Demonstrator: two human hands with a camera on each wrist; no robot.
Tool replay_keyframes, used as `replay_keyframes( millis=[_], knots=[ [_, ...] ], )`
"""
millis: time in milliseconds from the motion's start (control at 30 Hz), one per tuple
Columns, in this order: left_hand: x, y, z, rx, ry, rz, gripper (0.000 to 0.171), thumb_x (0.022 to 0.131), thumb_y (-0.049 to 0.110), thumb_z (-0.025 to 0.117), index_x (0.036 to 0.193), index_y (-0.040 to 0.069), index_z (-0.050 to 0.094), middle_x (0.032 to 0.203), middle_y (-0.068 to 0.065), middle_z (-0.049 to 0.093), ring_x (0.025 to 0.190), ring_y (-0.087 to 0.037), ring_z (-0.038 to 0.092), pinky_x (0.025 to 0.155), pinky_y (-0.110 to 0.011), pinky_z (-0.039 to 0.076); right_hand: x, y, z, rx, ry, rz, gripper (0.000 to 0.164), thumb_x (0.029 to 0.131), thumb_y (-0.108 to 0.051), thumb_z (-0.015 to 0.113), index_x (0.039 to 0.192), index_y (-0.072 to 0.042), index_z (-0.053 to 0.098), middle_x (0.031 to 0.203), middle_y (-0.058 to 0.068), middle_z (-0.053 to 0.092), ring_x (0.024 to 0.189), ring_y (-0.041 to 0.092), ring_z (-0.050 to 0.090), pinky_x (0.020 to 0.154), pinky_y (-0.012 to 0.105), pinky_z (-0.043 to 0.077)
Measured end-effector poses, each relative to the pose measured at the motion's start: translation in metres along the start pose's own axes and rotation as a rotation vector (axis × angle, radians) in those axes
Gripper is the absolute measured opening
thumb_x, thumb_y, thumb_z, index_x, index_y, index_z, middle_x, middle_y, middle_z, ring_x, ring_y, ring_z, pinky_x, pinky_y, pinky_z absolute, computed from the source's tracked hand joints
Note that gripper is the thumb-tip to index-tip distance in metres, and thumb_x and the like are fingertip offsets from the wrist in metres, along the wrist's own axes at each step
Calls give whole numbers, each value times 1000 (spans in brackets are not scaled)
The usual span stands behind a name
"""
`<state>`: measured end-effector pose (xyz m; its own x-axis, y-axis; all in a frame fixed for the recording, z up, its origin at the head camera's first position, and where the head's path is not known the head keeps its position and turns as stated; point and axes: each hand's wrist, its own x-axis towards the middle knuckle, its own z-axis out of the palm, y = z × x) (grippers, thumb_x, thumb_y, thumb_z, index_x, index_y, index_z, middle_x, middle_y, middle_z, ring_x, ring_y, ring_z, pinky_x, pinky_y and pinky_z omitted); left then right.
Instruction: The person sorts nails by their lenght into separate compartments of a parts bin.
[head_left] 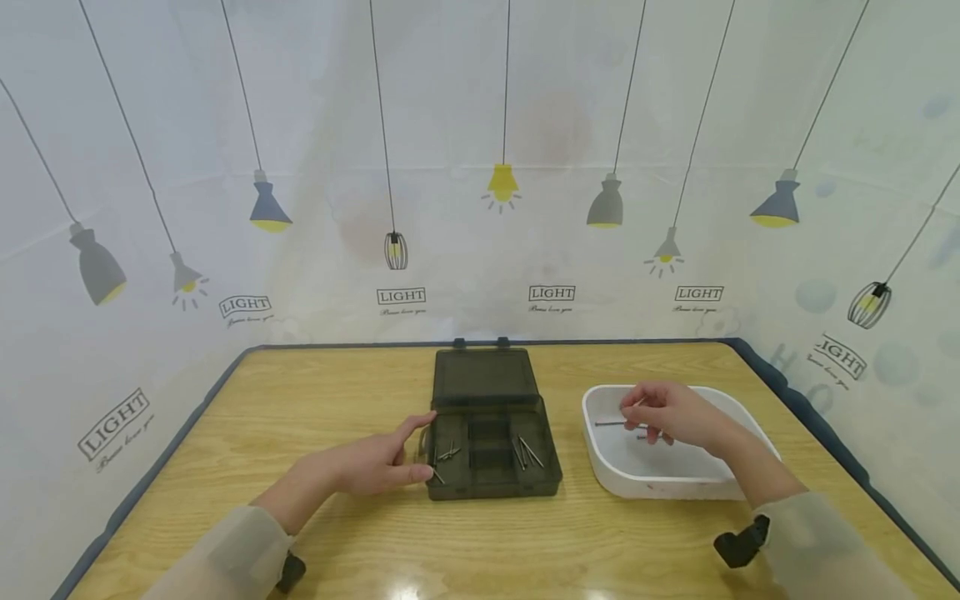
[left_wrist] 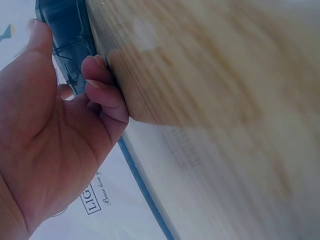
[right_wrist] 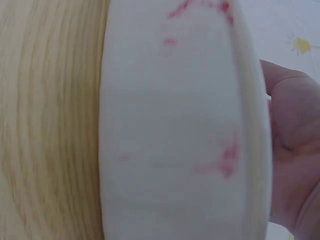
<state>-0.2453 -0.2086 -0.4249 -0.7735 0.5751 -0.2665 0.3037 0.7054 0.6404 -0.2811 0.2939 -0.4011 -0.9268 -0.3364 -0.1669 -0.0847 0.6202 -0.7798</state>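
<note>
My left hand (head_left: 375,462) rests beside a dark see-through compartment box (head_left: 491,487), thumb and index finger extended to its left side. In the left wrist view the other fingers curl low by the tabletop. The box lid (head_left: 483,375) lies open toward the back. Short metal screws (head_left: 450,452) lie in the left compartment, longer thin ones (head_left: 531,452) in the right. My right hand (head_left: 675,417) is over a white tray (head_left: 615,485), thumb and index finger close together; I cannot tell whether they pinch anything. A long thin screw (head_left: 609,424) shows in the tray beside the fingers.
The wooden table (head_left: 300,392) carries the box near its middle and the tray on the right. A pale curtain (head_left: 465,100) printed with lamps surrounds the table's back and sides. Red smudges (right_wrist: 229,160) mark the tray's outer wall.
</note>
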Motion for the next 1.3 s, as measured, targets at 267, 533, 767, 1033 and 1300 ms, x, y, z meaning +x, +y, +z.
replay_keyframes(
  millis=[267,533,767,1033,1300],
  knots=[
    [2,-1,1,9,-5,-6,94,109,58,62,179,28,6,80,-1,60,67,-13,51,71,-33,46,-8,29,-13,-158,5,85,22,105,-23,75,122,-10,74,103,7,67,92,25,59,72,33,51],
    [1,1,2,-19,-6,1,93,110,54,63,179,28,6,80,-2,60,68,-14,51,70,-34,46,-8,44,-18,-169,5,124,21,101,-20,79,119,-11,72,103,6,65,92,25,56,76,35,48],
    [1,2,3,-14,-2,3,93,110,55,63,179,27,6,81,-2,61,69,-14,52,71,-34,46,-3,48,-16,-229,-9,143,16,102,-21,78,116,-16,74,109,6,65,97,26,56,79,37,44],
    [-1,3,0,-4,7,0,93,110,54,63,179,26,7,83,-3,62,71,-15,53,74,-36,46,0,46,-13,-264,-6,133,15,101,-22,79,113,-14,73,102,6,62,96,25,54,78,37,42],
    [1,-1,1,21,15,-7,94,109,57,63,179,27,6,81,-1,61,69,-13,52,72,-34,47,0,48,-12,-281,4,124,14,102,-23,80,109,-14,73,106,5,64,98,25,55,80,37,43]
  ],
)
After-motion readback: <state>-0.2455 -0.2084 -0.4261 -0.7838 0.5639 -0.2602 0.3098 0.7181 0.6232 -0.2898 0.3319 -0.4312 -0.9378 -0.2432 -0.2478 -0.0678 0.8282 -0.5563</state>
